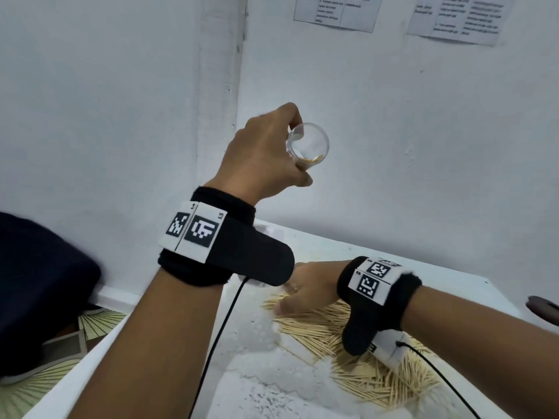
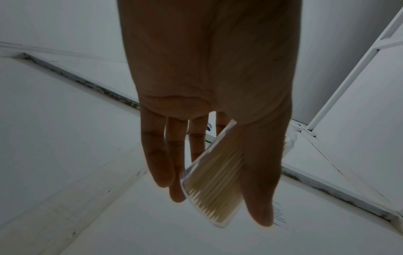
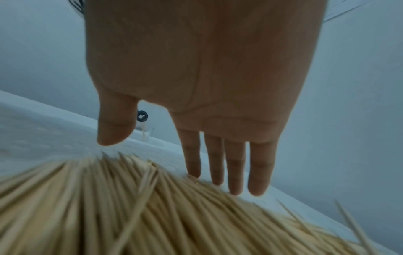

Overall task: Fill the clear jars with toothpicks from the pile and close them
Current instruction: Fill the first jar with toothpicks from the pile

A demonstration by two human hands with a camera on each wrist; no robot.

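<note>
Midway: left hand (image 1: 263,149) gripping part-filled clear jar (image 1: 308,145) at 12 o'clock, right hand (image 1: 308,287) flat-fingered on toothpick pile (image 1: 357,355) at 5, lidding pending.

Pale tan wooden toothpicks (image 1: 357,337) lie on the speckled white worktop (image 1: 272,385); black wristbands (image 1: 217,237) carry black-and-white square-patterned tags.

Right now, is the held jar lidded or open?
Open: the clear jar in the left hand shows a bare round mouth, toothpicks inside.
</note>
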